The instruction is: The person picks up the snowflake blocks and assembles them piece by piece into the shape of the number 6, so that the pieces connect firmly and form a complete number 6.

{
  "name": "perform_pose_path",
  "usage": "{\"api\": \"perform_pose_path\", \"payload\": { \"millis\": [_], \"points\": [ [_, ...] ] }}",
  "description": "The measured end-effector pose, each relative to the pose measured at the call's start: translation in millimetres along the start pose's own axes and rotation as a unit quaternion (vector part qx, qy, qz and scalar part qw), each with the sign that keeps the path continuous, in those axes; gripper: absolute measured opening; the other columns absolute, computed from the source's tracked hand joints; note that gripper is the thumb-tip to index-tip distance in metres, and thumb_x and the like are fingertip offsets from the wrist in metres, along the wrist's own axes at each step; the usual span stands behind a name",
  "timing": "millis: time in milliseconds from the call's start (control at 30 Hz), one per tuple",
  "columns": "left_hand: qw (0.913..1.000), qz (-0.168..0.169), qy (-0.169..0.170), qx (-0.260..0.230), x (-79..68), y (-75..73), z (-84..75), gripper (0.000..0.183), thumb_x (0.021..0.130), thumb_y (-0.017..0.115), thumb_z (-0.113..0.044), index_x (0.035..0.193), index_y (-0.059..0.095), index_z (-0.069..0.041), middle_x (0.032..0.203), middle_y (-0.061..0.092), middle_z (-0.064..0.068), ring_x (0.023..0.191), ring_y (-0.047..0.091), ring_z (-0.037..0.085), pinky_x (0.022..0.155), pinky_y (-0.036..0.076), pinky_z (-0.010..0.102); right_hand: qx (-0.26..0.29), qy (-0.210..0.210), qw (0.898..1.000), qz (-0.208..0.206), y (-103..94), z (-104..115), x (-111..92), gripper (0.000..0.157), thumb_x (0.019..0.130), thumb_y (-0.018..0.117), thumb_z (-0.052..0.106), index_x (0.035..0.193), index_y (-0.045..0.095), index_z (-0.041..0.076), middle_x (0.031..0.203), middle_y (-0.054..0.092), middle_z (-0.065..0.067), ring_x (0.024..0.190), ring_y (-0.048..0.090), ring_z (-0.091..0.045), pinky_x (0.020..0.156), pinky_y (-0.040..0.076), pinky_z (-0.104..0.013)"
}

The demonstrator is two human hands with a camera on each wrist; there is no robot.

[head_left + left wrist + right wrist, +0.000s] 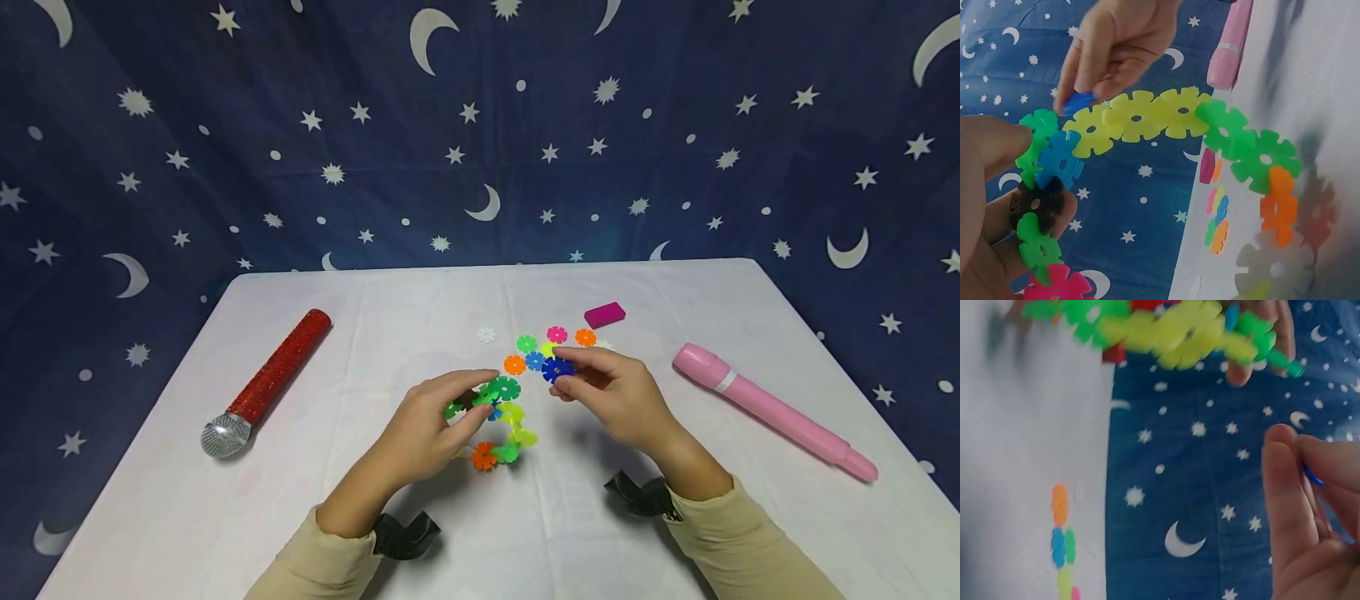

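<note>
In the head view my left hand (427,429) pinches a looped chain of notched plastic discs (512,413). The left wrist view shows the chain's green, blue, yellow, orange, black, pink and whitish discs (1137,117) slotted into each other, curving away from the thumb and fingers. My right hand (628,398) pinches a single dark blue notched disc (556,370) between thumb and fingertips, to the right of the chain and apart from it in the head view. In the right wrist view the fingers hide most of that blue disc (1314,475).
Several loose discs, such as an orange one (514,364) and a white one (487,335), lie beyond the hands near a magenta block (604,315). A red microphone (279,367) lies at left, and a pink stick-like thing (780,414) at right on the white tabletop (405,308).
</note>
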State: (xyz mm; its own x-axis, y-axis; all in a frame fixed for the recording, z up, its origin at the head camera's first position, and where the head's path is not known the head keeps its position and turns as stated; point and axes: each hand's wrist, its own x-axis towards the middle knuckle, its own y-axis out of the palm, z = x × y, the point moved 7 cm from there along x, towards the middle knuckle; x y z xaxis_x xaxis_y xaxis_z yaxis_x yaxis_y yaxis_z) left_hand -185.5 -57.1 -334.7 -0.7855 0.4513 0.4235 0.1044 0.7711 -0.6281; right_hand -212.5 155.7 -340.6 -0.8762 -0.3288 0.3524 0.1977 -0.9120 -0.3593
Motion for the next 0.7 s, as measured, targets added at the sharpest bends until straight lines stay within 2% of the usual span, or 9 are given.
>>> {"api": "perform_pose_path", "payload": {
  "millis": [100,233,400,500,633,700],
  "points": [
    [1.0000,-0.004,-0.001,0.008,-0.2,-0.1,0.5,0.038,0.093,0.072,-0.014,0.131,0.066,-0.011,0.123,0.068,0.000,0.091,0.064,0.009,0.087,0.052,0.041,0.026,-0.036,0.998,0.036,6.1,10,-3,0.044,0.083,0.070,-0.017,0.126,0.060,-0.016,0.098,0.070,-0.018,0.082,0.073,-0.015,0.074,0.057,-0.026],
    [0.9999,-0.002,0.003,0.011,0.5,0.5,-0.1,0.038,0.094,0.072,-0.014,0.131,0.066,-0.011,0.123,0.068,0.000,0.090,0.064,0.009,0.089,0.051,0.043,0.049,-0.051,0.994,0.078,12.0,17,-5,0.043,0.082,0.069,-0.018,0.124,0.059,-0.018,0.100,0.070,-0.019,0.084,0.073,-0.015,0.073,0.058,-0.028],
    [0.9998,0.010,0.019,0.001,1.3,2.1,-2.1,0.037,0.094,0.071,-0.014,0.131,0.067,-0.011,0.123,0.068,0.000,0.093,0.064,0.007,0.088,0.051,0.042,0.025,-0.046,0.996,0.071,13.0,17,-6,0.039,0.081,0.073,-0.014,0.119,0.064,-0.014,0.091,0.071,-0.009,0.077,0.070,-0.013,0.071,0.058,-0.026],
    [0.9995,0.020,0.022,-0.005,1.5,3.3,-3.0,0.037,0.094,0.071,-0.015,0.130,0.067,-0.012,0.124,0.068,-0.002,0.105,0.065,0.008,0.092,0.050,0.043,-0.001,-0.048,0.997,0.065,13.2,17,-6,0.037,0.081,0.076,-0.010,0.116,0.067,-0.010,0.090,0.069,-0.005,0.076,0.065,-0.014,0.070,0.057,-0.025],
    [0.9989,0.036,0.029,-0.004,1.0,5.6,-4.4,0.037,0.094,0.072,-0.017,0.130,0.068,-0.013,0.125,0.068,-0.002,0.118,0.061,0.012,0.095,0.049,0.044,-0.011,-0.049,0.997,0.063,13.9,16,-7,0.035,0.081,0.077,-0.008,0.115,0.069,-0.007,0.098,0.070,-0.007,0.081,0.066,-0.015,0.074,0.057,-0.026],
    [0.9987,0.041,0.030,-0.001,0.5,6.0,-5.1,0.038,0.093,0.073,-0.017,0.130,0.068,-0.013,0.125,0.068,-0.002,0.119,0.061,0.014,0.095,0.049,0.044,-0.004,-0.045,0.997,0.062,14.6,15,-7,0.034,0.083,0.076,-0.008,0.116,0.069,-0.007,0.104,0.071,-0.011,0.085,0.067,-0.015,0.077,0.057,-0.026]
  ]
}}
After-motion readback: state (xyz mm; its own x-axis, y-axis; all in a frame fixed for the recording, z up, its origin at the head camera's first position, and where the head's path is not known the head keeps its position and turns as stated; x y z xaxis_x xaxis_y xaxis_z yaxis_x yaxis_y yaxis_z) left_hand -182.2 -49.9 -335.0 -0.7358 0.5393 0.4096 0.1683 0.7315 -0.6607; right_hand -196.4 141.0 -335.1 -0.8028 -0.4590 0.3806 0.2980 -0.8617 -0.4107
